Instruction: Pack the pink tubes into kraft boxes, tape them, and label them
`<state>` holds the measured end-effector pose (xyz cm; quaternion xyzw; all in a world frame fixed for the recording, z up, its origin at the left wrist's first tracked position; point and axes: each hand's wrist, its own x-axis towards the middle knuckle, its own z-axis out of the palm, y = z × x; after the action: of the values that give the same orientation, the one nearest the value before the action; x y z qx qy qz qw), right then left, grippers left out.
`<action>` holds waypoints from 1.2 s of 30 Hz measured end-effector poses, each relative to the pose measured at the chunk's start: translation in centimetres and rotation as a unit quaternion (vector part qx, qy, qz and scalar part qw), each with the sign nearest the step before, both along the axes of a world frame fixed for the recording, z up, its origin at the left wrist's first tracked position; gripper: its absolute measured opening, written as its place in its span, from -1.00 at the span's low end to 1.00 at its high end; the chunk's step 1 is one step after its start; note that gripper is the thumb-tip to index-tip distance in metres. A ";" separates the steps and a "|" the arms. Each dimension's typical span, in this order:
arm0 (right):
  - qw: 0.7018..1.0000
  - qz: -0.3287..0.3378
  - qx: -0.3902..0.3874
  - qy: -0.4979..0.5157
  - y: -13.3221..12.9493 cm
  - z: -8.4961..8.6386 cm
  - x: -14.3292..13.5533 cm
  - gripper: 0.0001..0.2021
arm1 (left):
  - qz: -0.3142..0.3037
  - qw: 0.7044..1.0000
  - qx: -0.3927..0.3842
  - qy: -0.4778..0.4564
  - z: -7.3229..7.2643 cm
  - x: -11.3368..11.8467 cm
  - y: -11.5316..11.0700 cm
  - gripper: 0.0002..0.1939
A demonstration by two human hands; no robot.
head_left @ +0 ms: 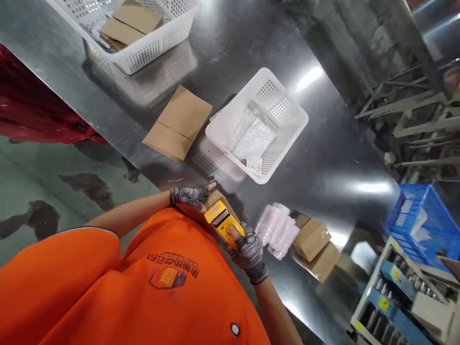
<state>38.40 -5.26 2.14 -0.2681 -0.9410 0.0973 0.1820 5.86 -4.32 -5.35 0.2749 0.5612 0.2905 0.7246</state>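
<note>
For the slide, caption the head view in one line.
Gloved hands hold a yellow device against a cardboard box over a steel table.

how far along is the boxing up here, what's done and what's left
Done: brown boxes already lie in the far basket. In hand: the left hand steadies a small carton while the right hand holds a yellow item against it. Left: bubble-wrapped pieces, flat cartons and bagged items in the near basket look untouched.
</note>
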 end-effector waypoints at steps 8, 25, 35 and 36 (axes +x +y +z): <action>0.994 -0.040 -0.054 -0.084 -0.3 -0.2 -0.5 -0.60 | -0.054 0.997 0.043 -0.028 0.2 1.3 1.2 -0.34; 0.887 -0.128 -0.259 -0.361 -3.9 2.9 0.5 -0.36 | -0.191 0.979 0.060 -0.027 -3.4 -1.4 0.3 0.43; 0.873 -0.137 -0.307 -0.354 -3.4 5.4 1.2 -0.39 | -0.161 0.984 0.006 0.071 -1.3 -1.2 2.3 0.14; 0.872 -0.140 -0.305 -0.355 -3.6 5.6 2.2 -0.40 | -0.166 0.983 0.011 0.082 -0.8 -2.7 2.7 0.02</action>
<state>40.63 -8.85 7.71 -0.4560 -0.8183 0.2511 -0.2436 3.20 -1.63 -6.17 0.3951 0.5622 0.1492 0.7111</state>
